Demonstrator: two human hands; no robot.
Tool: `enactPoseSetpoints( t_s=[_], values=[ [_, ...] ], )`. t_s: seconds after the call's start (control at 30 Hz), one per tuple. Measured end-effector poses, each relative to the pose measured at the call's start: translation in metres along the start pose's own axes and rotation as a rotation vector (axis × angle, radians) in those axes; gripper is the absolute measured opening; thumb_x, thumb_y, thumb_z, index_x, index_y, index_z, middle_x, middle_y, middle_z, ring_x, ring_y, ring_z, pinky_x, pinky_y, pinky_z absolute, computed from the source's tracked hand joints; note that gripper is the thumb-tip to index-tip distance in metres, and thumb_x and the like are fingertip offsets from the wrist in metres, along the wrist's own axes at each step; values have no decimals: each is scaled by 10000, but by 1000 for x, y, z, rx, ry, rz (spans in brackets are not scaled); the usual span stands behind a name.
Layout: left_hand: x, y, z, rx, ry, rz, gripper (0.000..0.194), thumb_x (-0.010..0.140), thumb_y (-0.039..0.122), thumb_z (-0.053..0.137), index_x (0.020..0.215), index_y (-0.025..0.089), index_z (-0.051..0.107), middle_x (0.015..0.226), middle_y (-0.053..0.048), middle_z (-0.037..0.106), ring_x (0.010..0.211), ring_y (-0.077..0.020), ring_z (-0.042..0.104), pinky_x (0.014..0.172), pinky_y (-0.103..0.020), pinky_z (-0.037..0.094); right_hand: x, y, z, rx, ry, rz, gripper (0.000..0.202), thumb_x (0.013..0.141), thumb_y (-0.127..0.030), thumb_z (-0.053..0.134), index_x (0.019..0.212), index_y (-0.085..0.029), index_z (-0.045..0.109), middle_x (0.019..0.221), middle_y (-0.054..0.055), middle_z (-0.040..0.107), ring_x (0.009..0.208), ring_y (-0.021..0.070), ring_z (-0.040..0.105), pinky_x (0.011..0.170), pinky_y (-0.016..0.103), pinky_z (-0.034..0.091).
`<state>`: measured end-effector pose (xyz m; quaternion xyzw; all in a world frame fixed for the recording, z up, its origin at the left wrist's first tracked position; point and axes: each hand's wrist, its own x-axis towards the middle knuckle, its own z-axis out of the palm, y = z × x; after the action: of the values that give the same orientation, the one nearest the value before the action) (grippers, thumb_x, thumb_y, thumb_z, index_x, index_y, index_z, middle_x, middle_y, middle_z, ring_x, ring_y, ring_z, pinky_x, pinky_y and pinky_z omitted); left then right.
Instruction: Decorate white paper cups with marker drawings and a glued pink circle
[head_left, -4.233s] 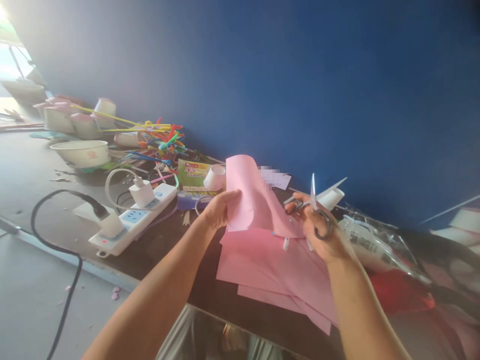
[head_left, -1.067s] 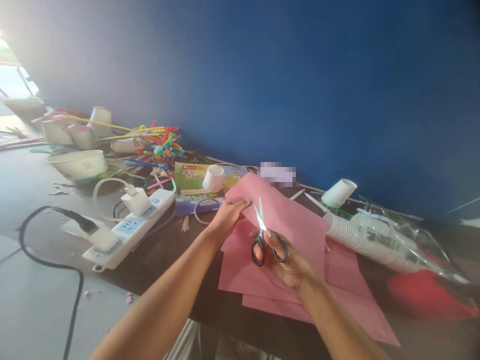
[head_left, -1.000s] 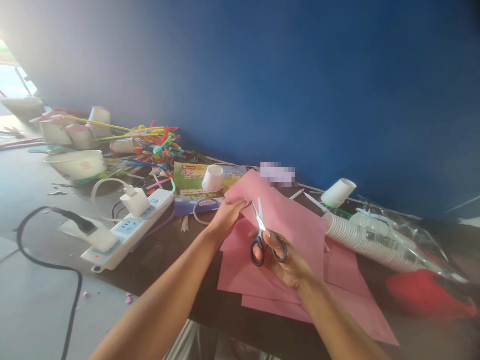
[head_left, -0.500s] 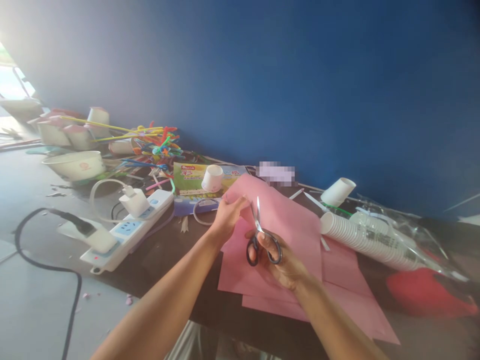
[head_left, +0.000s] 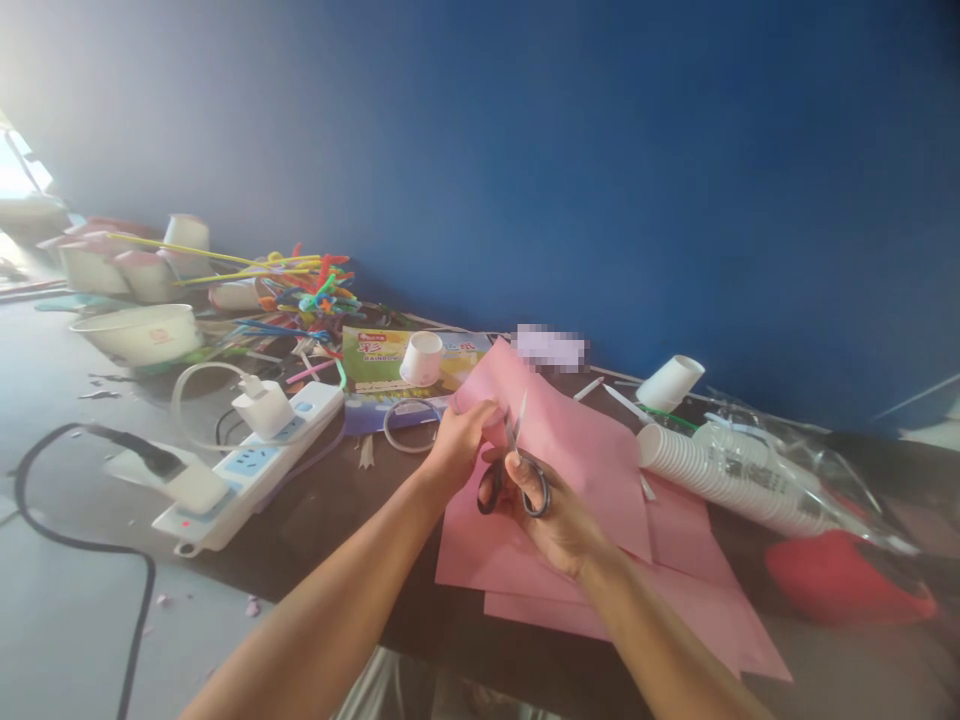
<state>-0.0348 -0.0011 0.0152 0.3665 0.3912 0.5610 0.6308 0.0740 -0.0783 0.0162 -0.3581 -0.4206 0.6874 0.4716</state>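
Pinched in my left hand (head_left: 459,440) is the left edge of a sheet of pink paper (head_left: 577,440), lifted off the pile. My right hand (head_left: 551,510) has its fingers through the black handles of a pair of scissors (head_left: 519,430). The blades point up and away, parted, close to my left fingertips and against the raised sheet. Whether the paper lies between the blades I cannot tell. More pink sheets (head_left: 517,560) lie flat beneath on the dark table, partly hidden by my hands and the lifted sheet.
At left lies a white power strip (head_left: 247,470) with plugs and cables. Behind it are a bowl (head_left: 139,335) and coloured pipe cleaners (head_left: 319,285). A paper cup (head_left: 422,358) stands on a printed packet (head_left: 375,365). Stacked paper cups (head_left: 735,480) and a red item (head_left: 847,580) lie right.
The scissors have shifted slightly left and down, nearer my left hand. The lifted pink sheet is tilted differently, its top corner now more pointed.
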Motion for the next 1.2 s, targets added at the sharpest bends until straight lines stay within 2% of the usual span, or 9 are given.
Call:
enactPoseSetpoints(
  t_s=[0.13, 0.23, 0.4, 0.6, 0.73, 0.83, 0.97, 1.1, 1.2],
  values=[
    [-5, 8, 3, 58, 52, -31, 283, 656, 313, 663, 534, 173, 450, 461, 55, 417, 417, -63, 357, 416, -216, 286, 1, -5, 8, -74, 26, 6, 346, 831, -480, 604, 974, -166, 628, 828, 56, 661, 768, 157, 594, 709, 308, 456],
    [-5, 10, 2, 55, 60, -15, 295, 652, 309, 671, 533, 176, 437, 465, 60, 407, 436, -63, 352, 434, -216, 301, 3, -13, 14, -97, 54, 57, 399, 787, -517, 636, 953, -155, 626, 813, 63, 667, 764, 169, 608, 702, 319, 475],
    [-1, 8, -1, -53, 50, -49, 232, 655, 306, 688, 624, 167, 505, 495, 50, 470, 455, -76, 420, 465, -217, 348, 7, -31, 19, -96, 30, 156, 460, 745, -564, 654, 906, -135, 617, 790, 83, 681, 749, 184, 633, 705, 355, 503],
    [-3, 13, -2, -197, -47, -242, 211, 660, 295, 670, 674, 166, 504, 508, 45, 491, 423, -83, 454, 439, -214, 359, 10, -51, 19, 7, -12, 297, 415, 753, -509, 677, 912, -135, 592, 787, 95, 695, 728, 183, 653, 712, 360, 517],
    [-1, 10, -4, -196, -71, -172, 178, 659, 251, 668, 720, 145, 539, 595, 15, 559, 493, -88, 528, 483, -205, 415, 16, -57, 21, -115, 22, 348, 415, 771, -514, 654, 919, -132, 587, 737, 86, 688, 616, 164, 636, 604, 323, 511],
    [2, 4, -6, -226, -177, -113, 163, 677, 257, 646, 707, 150, 526, 581, 16, 546, 452, -95, 526, 426, -211, 403, 22, -56, 21, -387, 126, 286, 420, 756, -530, 660, 866, -131, 593, 661, 67, 669, 533, 143, 597, 488, 260, 451],
    [1, 3, -9, -209, -349, -147, 215, 702, 354, 607, 652, 178, 495, 469, 15, 487, 315, -141, 468, 305, -257, 331, 27, -46, 17, -617, 184, 176, 426, 748, -564, 647, 728, -144, 576, 579, 51, 640, 492, 129, 561, 431, 229, 363],
    [0, 4, -11, -198, -388, -200, 262, 688, 416, 599, 616, 188, 489, 424, -3, 478, 295, -178, 477, 285, -288, 338, 29, -33, 11, -634, 152, 65, 448, 758, -594, 611, 689, -154, 562, 563, 37, 633, 497, 125, 554, 482, 244, 371],
    [3, 1, -12, -197, -345, -175, 246, 693, 397, 596, 622, 183, 498, 432, 3, 488, 309, -173, 484, 275, -282, 349, 32, -27, 7, -644, 146, 4, 449, 752, -602, 610, 693, -159, 566, 559, 26, 629, 502, 127, 545, 506, 255, 373]
  ],
)
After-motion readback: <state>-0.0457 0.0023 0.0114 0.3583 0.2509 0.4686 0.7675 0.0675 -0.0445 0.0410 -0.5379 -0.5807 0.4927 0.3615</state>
